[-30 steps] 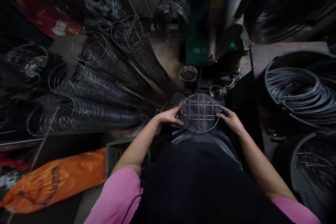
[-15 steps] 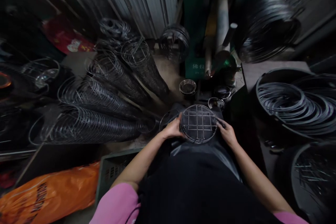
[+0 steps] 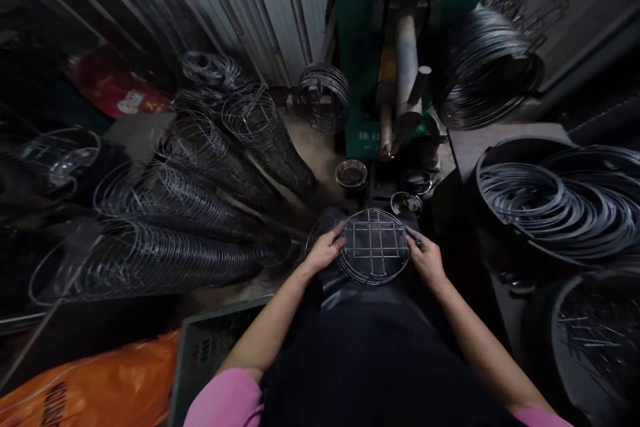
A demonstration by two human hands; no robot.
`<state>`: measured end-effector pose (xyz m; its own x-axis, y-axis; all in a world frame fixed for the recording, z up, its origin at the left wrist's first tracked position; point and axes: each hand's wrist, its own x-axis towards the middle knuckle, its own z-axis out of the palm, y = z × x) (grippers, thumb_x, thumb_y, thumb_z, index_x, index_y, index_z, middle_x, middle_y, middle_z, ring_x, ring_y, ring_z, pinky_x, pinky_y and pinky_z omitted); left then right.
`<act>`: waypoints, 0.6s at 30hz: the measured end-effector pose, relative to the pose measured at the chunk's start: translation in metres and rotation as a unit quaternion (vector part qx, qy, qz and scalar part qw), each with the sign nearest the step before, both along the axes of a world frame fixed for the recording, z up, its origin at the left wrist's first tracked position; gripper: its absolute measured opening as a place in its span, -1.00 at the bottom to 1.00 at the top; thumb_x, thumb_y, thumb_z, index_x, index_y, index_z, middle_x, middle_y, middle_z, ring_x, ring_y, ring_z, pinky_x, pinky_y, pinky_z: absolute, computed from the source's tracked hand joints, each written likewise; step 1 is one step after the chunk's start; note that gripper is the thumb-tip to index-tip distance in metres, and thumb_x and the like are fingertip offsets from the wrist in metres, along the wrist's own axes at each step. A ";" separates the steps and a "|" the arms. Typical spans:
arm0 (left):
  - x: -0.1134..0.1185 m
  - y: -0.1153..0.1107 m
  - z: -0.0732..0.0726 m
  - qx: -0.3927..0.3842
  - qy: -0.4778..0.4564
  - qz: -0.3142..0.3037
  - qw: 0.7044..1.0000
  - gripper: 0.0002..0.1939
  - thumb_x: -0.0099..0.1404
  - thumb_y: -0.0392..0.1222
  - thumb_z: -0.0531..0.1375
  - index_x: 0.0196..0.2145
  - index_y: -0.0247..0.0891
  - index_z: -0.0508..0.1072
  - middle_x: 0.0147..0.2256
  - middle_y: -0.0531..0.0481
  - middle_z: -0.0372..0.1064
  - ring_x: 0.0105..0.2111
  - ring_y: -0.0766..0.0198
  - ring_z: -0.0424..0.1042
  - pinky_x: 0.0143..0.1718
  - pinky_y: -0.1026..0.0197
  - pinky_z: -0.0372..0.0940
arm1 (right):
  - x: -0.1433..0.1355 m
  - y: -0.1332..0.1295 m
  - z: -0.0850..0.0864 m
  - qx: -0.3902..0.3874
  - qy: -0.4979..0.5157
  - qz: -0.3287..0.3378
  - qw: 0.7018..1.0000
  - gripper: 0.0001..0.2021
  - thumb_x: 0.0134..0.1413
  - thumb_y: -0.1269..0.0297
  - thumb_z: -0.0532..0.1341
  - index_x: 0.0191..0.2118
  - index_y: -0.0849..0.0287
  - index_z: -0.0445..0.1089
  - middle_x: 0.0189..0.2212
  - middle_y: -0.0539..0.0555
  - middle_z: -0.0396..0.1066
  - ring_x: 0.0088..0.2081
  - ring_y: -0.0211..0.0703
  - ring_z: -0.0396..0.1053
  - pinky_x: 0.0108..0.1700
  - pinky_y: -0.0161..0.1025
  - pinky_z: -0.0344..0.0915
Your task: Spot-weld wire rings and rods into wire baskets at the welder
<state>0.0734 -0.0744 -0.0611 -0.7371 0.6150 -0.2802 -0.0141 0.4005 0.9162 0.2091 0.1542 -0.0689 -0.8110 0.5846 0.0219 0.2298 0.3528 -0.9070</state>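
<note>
Over my lap lies a round wire rack (image 3: pixel 377 243) with crossed bars inside its ring. My left hand (image 3: pixel 325 248) grips its left rim, the fingers curled over the wire. At the opposite rim my right hand (image 3: pixel 424 255) is closed on the wire, thumb and fingers pinched. Just in front of the rack stands a green machine (image 3: pixel 373 137) with a metal arm (image 3: pixel 407 60) and an electrode tip (image 3: pixel 386 147) above small round cups (image 3: pixel 351 175).
Tall stacks of wire rings (image 3: pixel 190 253) lean on my left, above a green crate (image 3: pixel 205 347) and an orange bag (image 3: pixel 100 380). To the right are a tub of wire rings (image 3: pixel 480 177), a tub of short rods (image 3: pixel 557 333) and a wire coil (image 3: pixel 485 73).
My view has shifted, so the surroundings sit a little lower and further left. Both hands stay on the rack, and the left fingers have moved slightly along its rim.
</note>
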 end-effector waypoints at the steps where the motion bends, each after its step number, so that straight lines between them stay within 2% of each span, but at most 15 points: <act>1: -0.001 0.000 0.001 -0.014 0.008 -0.014 1.000 -0.49 0.20 -0.15 0.09 0.11 -0.25 0.26 0.02 -0.07 0.34 0.09 0.11 0.24 0.12 0.04 0.10 | -0.001 0.002 -0.001 0.007 -0.003 0.004 1.000 -0.60 0.03 0.06 0.13 -0.12 0.22 0.46 -0.16 0.18 0.46 -0.11 0.03 0.41 -0.01 -0.05 0.31; 5: -0.008 -0.003 0.007 -0.048 0.012 -0.064 0.997 -0.47 0.22 -0.15 0.04 0.14 -0.28 0.21 0.14 -0.06 0.17 0.19 0.14 0.07 0.22 0.08 -0.08 | 0.001 0.007 -0.009 0.033 -0.014 0.020 0.999 -0.62 0.01 0.10 0.13 -0.12 0.19 0.46 -0.14 0.16 0.45 -0.11 0.03 0.41 -0.01 -0.04 0.30; 8: -0.016 -0.013 0.014 -0.044 -0.027 -0.117 0.992 -0.39 0.19 -0.10 0.10 0.19 -0.25 0.13 0.13 -0.07 0.20 0.18 0.13 0.08 0.21 0.09 -0.06 | 0.005 0.007 -0.012 0.041 -0.023 0.033 0.998 -0.61 -0.01 0.10 0.14 -0.10 0.17 0.46 -0.14 0.15 0.45 -0.11 0.03 0.41 0.00 -0.04 0.30; 10: -0.018 -0.019 0.019 -0.041 -0.069 -0.175 0.981 -0.22 0.13 -0.06 0.19 0.24 -0.21 -0.03 0.08 -0.06 0.26 0.10 0.13 0.21 0.15 0.10 0.06 | 0.008 0.006 -0.011 0.031 -0.027 0.035 0.999 -0.60 0.00 0.10 0.14 -0.07 0.17 0.44 -0.12 0.15 0.44 -0.09 0.03 0.40 0.02 -0.05 0.28; 12: -0.016 -0.020 0.024 -0.054 -0.070 -0.216 0.972 0.05 -0.03 -0.03 0.31 0.27 -0.20 -0.21 0.07 -0.08 0.27 0.04 0.12 0.28 0.08 0.12 0.14 | 0.010 0.003 -0.009 0.008 -0.029 0.034 0.999 -0.58 0.00 0.09 0.15 -0.04 0.17 0.42 -0.08 0.14 0.41 -0.05 0.02 0.36 0.06 -0.05 0.24; 15: -0.002 -0.009 0.031 -0.146 0.032 -0.190 0.970 0.31 -0.24 0.04 0.41 0.28 -0.26 -0.29 0.12 -0.21 0.18 0.08 -0.02 0.23 0.07 0.09 0.14 | 0.011 -0.001 -0.007 -0.042 -0.032 0.033 0.998 -0.56 0.01 0.08 0.16 0.00 0.17 0.39 -0.02 0.11 0.37 0.02 0.00 0.31 0.12 -0.07 0.17; 18: 0.016 0.005 0.032 -0.265 0.098 -0.140 0.949 0.30 -0.24 0.10 0.40 0.27 -0.27 -0.29 0.11 -0.30 0.17 0.08 -0.15 0.21 0.02 0.02 0.16 | 0.010 -0.002 -0.009 -0.078 -0.036 0.033 0.996 -0.53 0.00 0.06 0.17 0.02 0.16 0.36 -0.01 0.10 0.37 0.04 -0.02 0.29 0.14 -0.08 0.13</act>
<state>0.0891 -0.0692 -0.0286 -0.6352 0.6056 -0.4795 0.3104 0.7685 0.5595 0.2189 0.1518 -0.0775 -0.8435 0.5222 -0.1256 0.2781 0.2248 -0.9339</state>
